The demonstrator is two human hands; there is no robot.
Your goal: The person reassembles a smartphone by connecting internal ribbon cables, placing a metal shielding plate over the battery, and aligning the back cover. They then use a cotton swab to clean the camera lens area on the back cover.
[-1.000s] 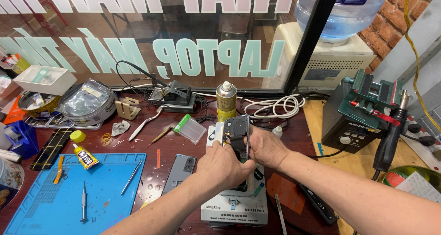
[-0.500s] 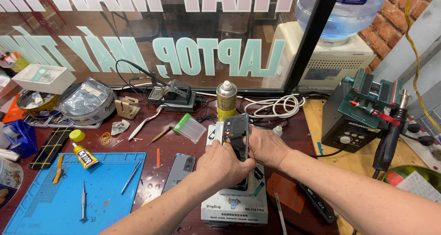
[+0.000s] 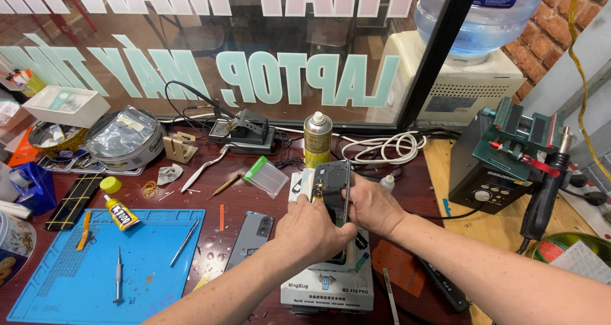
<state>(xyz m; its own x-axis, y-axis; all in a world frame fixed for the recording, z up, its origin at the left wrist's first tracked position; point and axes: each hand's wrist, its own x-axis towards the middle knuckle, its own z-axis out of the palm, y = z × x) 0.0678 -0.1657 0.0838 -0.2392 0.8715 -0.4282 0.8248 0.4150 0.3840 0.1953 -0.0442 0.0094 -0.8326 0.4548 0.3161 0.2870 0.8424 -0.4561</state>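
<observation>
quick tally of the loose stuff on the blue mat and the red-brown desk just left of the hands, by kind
phone back cover: 1
glue tube: 1
screwdriver: 1
tweezers: 1
orange pry tool: 1
clear plastic box: 1
Total: 6

Both hands, left and right, grip the opened phone.

Phone (image 3: 333,184): opened, dark frame w/ internals showing, small gold-coloured parts near its left edge. Stands nearly upright, tilted a bit, top end pointing away. Gripped on both sides: left hand (image 3: 313,231) on lower left, right hand (image 3: 372,204) on right edge. Its bottom end sits over white heating pad (image 3: 328,285), mid-desk.
</observation>
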